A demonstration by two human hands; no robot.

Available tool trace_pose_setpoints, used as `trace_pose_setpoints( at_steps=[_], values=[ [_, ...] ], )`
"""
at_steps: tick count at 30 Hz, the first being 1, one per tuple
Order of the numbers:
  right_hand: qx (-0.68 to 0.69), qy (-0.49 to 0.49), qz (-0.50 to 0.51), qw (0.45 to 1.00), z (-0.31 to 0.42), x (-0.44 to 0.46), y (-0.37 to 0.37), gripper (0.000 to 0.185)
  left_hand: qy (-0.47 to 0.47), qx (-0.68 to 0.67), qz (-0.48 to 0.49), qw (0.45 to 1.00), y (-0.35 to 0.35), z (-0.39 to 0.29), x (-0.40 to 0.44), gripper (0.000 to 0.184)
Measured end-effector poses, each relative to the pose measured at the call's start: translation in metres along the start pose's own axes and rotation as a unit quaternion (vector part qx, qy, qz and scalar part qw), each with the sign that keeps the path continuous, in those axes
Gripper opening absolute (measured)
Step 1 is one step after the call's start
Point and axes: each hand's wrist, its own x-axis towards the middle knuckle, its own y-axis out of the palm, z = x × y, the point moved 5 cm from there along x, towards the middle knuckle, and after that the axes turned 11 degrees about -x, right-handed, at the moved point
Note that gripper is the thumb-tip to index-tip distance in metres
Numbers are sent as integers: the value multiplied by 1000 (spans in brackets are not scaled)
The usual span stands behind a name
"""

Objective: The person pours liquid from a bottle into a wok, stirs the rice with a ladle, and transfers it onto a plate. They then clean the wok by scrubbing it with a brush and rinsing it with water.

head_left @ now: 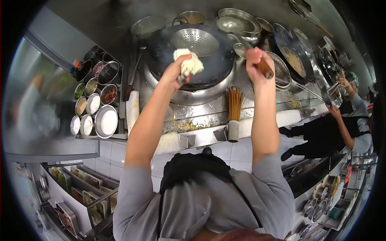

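Note:
My left hand [173,74] is closed on a crumpled white cloth [189,62]. It is over the near left part of a dark wok [161,52]; I cannot tell whether it also grips the rim. A perforated skimmer [195,42] lies across the far part of the wok. Round a wooden handle, my right hand [258,64] is closed, to the right of the wok. The handle's metal shaft runs up and left, apparently to a ladle bowl [230,24] at a round metal basin [251,26].
A bamboo brush [234,108] lies on the stove's front edge. Containers of seasonings [106,120] stand at the left. A wire strainer [279,70] and a second wok [295,60] are at the right, with a co-worker [354,120] beyond. Pots line the back.

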Motion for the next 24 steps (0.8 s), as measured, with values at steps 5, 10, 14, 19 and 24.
trace_pose_setpoints(
  at_steps=[5, 10, 14, 19, 24],
  values=[
    [-119, 50, -121, 984, -73, -85, -17, 13, -140, -150, 25, 978, 21, 6, 3, 45],
    [-451, 17, -221, 864, -107, -117, -34, 32, -164, -77, 25, 983, 20, 10, -36, 41],
    [-648, -39, -187, 737, -113, -112, -61, 60, -28, 187, -23, 982, -8, 5, -85, 41],
    [-677, -108, -186, 704, -134, -139, -41, 67, 118, 325, -46, 937, -37, -17, -123, 44],
    [-674, -85, -116, 724, -178, -115, -34, 67, 218, 630, -77, 742, -34, -26, -146, 46]
  ],
)
